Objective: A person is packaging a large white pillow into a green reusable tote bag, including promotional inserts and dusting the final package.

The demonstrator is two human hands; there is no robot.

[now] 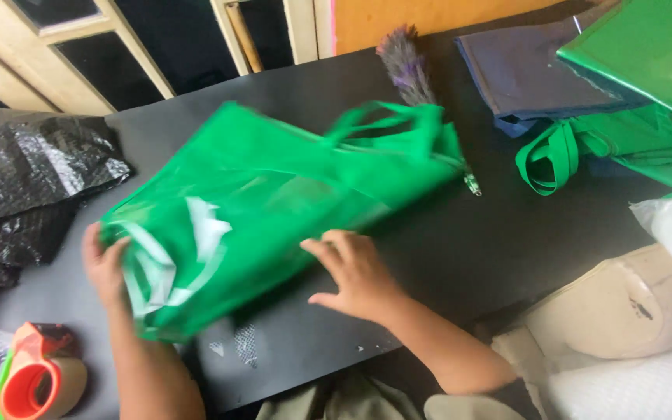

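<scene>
We see soft, even daylight with only faint shadows on the dark counter (pixel 460 257). The green bag (pixel 274 210) and left hand (pixel 106 264) smear with motion blur, and pale glare streaks the bag's glossy face.

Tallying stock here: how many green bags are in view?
3, maybe more hidden. One green bag lies on the black table under both hands; a folded one tops the far-right pile; another lies beneath, handles looped.
</scene>
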